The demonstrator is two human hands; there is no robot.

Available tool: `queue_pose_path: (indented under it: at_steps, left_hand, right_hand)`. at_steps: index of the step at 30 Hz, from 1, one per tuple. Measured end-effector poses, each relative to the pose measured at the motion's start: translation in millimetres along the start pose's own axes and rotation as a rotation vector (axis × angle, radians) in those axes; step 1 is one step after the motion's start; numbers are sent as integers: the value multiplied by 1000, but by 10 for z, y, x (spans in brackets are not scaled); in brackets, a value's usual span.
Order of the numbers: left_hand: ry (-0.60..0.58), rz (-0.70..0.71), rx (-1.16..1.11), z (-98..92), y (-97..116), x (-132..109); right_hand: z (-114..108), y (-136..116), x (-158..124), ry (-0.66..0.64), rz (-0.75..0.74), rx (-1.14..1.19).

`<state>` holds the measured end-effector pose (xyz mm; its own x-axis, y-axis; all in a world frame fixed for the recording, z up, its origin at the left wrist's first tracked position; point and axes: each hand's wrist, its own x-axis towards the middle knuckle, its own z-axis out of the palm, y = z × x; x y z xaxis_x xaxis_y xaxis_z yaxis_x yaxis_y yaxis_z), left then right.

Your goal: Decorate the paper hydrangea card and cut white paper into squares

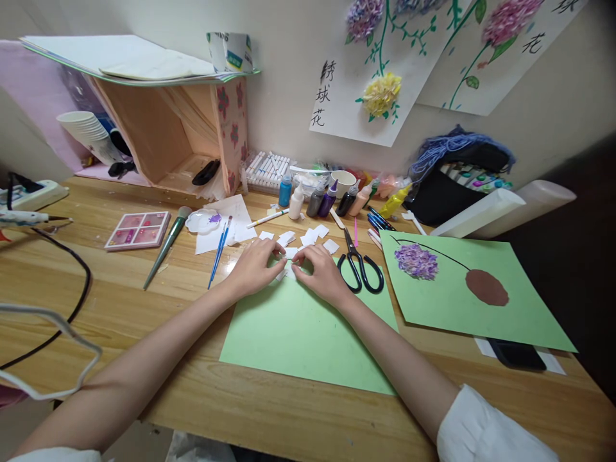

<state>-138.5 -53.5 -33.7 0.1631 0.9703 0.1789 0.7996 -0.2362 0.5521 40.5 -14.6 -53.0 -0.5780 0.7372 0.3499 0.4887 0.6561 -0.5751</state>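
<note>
Over the top edge of a green sheet of paper (308, 327), my left hand (257, 264) and my right hand (318, 273) almost meet. Both have thumb and fingers curled together in a pinch around a small white paper piece (290, 253), which the fingertips partly cover. Several more white paper pieces (308, 237) lie scattered just beyond my fingers. A pair of scissors (359, 266) with black handles rests by my right wrist, its handles on the green sheet.
Paint bottles (327, 199) and markers (269, 168) line the wall. Paintbrushes (220, 251), a palette (203, 221) and a pink box (138, 230) lie left. A second green sheet (452, 314) with a purple paper flower (416, 262) lies right. A black cable (84, 292) loops at far left.
</note>
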Motion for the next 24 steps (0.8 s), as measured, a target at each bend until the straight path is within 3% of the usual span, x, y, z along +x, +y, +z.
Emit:
queue_pose_path:
  at_steps: [24]
  left_hand:
    - [-13,18,-43,92,23,-16]
  right_hand:
    - [10,-6,22,-21,-13,-16]
